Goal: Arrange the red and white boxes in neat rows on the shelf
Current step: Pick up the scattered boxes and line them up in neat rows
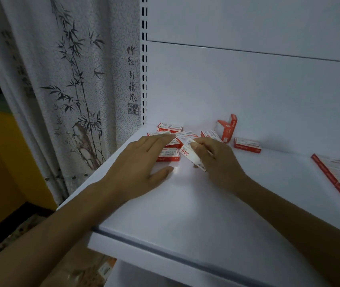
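From the head view we look down on a white shelf [206, 204] with both bare forearms reaching in from its front edge. The left hand [142, 160] lies flat near the back left corner. Its fingers are straight and close together, resting across the loose boxes [168, 157], and its thumb is spread out onto the bare shelf. These red and white boxes lie flat in an uneven cluster in that corner, some touching and at differing angles.

The right hand [216, 160] is just beside the left and pinches the held box [192, 156], thumb pressed on its white face, the other fingers curled behind it. We see this box tilted, its lower end close to the shelf.

Along the back edge an upright box [229, 129] stands on end, and a single flat box [247, 145] lies just to its right. A row of boxes [339, 179] runs along the right edge. Left of the shelf hangs a bamboo-print curtain [71, 90], beside a slotted post [144, 59].
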Tool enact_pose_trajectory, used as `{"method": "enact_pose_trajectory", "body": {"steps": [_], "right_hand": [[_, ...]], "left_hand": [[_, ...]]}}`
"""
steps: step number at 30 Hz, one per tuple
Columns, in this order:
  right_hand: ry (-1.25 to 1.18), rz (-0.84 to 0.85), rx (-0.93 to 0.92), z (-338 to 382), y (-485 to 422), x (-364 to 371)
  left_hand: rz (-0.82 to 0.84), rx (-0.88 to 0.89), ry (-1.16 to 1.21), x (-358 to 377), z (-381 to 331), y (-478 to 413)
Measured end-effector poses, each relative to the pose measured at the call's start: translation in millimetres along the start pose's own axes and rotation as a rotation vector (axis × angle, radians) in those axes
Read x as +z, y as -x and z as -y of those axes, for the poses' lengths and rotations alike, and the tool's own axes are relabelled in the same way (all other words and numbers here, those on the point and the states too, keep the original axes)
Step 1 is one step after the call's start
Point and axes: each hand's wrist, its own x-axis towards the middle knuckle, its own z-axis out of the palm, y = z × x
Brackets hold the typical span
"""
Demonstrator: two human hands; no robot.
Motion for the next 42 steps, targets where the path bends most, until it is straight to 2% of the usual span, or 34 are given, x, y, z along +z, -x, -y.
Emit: {"method": "enact_pose_trajectory", "body": {"steps": [3, 5, 9, 16, 23, 28, 31, 34, 38, 42], "right_hand": [[-0.47, 0.112, 0.247, 14, 3, -25], [-0.723, 0.123, 0.379, 16, 7, -44], [-1.037, 0.083, 0.44, 5, 23, -80], [-1.235, -0.119, 0.371, -22, 66, -132], [-1.215, -0.272, 0.389, -61, 113, -194], [-1.065, -0.38, 0.451, -98, 151, -245], [-0.81, -0.477, 0.514, -124, 176, -280], [-0.526, -0.429, 0.503, -149, 200, -309], [-0.089, -0.286, 0.336, -177, 222, -321], [0.514, -0.203, 0.064, -185, 228, -319]], "left_hand": [[-0.014, -0.019, 0.08, -12, -24, -15], [-0.023, -0.048, 0.17, -17, -44, -30], [-0.018, -0.039, 0.315, -7, -83, -59], [-0.038, 0.082, 0.379, 36, -148, -96], [0.007, 0.179, 0.493, 71, -225, -132], [0.096, 0.223, 0.522, 101, -291, -154], [0.158, 0.259, 0.442, 119, -326, -162], [0.237, 0.26, 0.283, 136, -347, -166], [0.289, 0.246, 0.265, 151, -351, -160], [0.311, 0.272, 0.203, 157, -343, -152]]}}
